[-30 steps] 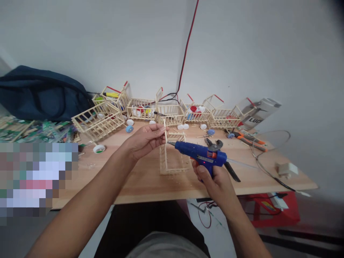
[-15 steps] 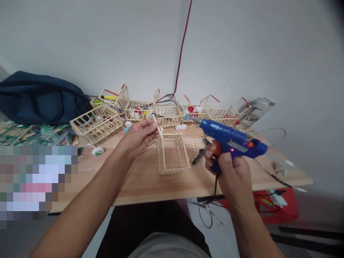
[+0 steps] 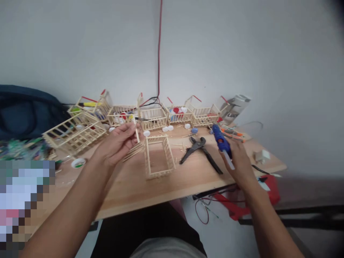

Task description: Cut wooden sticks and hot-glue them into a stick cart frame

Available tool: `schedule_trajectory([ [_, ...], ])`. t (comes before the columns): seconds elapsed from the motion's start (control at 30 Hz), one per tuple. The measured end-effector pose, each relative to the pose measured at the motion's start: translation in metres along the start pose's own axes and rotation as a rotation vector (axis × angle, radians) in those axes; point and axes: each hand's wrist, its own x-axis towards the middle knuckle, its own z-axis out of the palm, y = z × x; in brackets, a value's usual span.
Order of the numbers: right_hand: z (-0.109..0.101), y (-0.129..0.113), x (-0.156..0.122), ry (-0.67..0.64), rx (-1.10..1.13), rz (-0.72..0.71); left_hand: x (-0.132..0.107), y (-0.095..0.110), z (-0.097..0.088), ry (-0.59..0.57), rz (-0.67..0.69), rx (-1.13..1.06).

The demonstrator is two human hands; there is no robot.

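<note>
The left hand (image 3: 120,141) pinches 1 stick (image 3: 137,134) above left of the near frame (image 3: 159,174); the right hand (image 3: 239,161) grips the glue gun (image 3: 221,139), right. Gluing seems in hand; joining calls for careful alignment.

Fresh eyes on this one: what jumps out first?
Probably the bright blue glue gun in the right hand, at the right of the table. Next, the row of stick baskets along the back by the wall, several with red on their handles. Front and centre sits a rectangular stick frame, with dark pliers lying open to its right.
</note>
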Motion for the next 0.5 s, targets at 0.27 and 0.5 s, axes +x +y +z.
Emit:
schedule_trajectory([
  [0.27, 0.001, 0.071, -0.018, -0.215, -0.165, 0.114, 0.002, 0.000, 0.000, 0.064, 0.006, 0.073],
  [0.5, 0.013, 0.096, -0.019, -0.304, -0.115, 0.104, 0.000, -0.001, 0.000, -0.009, -0.014, 0.061],
])
